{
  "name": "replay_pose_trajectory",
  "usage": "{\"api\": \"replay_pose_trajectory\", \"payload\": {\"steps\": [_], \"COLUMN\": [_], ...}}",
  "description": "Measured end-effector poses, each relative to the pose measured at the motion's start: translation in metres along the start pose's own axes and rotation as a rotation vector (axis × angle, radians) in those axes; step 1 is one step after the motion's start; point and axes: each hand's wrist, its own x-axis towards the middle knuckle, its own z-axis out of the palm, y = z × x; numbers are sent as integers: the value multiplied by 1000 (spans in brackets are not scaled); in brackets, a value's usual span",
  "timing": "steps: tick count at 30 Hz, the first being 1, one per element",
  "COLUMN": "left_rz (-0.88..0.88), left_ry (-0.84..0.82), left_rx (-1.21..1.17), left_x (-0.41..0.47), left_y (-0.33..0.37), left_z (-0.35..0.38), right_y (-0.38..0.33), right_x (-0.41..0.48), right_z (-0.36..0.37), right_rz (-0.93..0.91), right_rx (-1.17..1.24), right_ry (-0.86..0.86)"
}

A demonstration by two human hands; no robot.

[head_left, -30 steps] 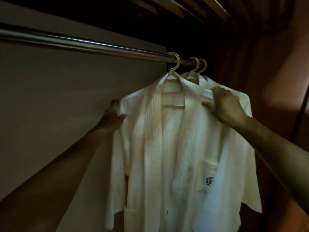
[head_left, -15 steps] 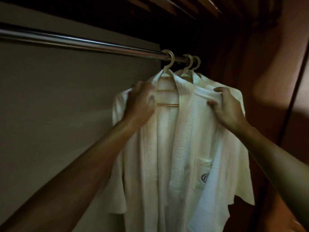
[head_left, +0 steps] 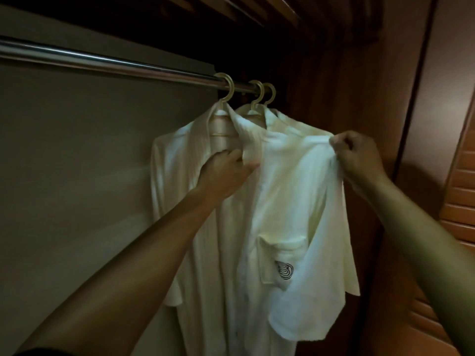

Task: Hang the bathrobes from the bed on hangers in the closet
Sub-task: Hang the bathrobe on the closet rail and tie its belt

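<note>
the left hand [head_left: 226,170] curls its fingers round the collar of the bathrobe [head_left: 282,196]. the right hand [head_left: 357,158] pinches the shoulder cloth tight. the bathrobe hangs between and below both hands. it looks soft, floppy and a bit heavy, so the shoulders are the best place to hold it. just above the hands, its hanger [head_left: 230,86] hooks on the rod [head_left: 102,60].

left hand [head_left: 227,173], right hand [head_left: 358,160], both clenched

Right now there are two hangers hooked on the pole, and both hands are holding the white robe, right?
Not quite. The head view shows three hangers hooked on the pole, not two. The rest is right: the left hand and the right hand both hold the white robe.
</note>
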Motion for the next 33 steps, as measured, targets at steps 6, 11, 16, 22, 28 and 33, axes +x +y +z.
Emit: {"api": "replay_pose_trajectory", "payload": {"steps": [6,11,16,22,28,33], "left_rz": [-309,-400,-451,-390,-444,-671], "left_ry": [-60,40,124,-231,-532,-573], "left_rx": [-450,-861,-1212,-501,-810,-877], "left_x": [0,-5,-20,-76,-195,-287], "left_y": [22,38,46,-1,12,57], "left_z": [-19,-25,-26,13,40,69], "right_y": [20,-3,-25,11,53,-5], "right_x": [-15,-49,-56,-82,-162,-245], "right_z": [12,23,33,44,101,139], "right_rz": [69,-74,-150,41,315,294], "right_rx": [-392,-67,-151,-136,167,236], "right_ry": [-246,35,-142,-377,-508,-594]}}
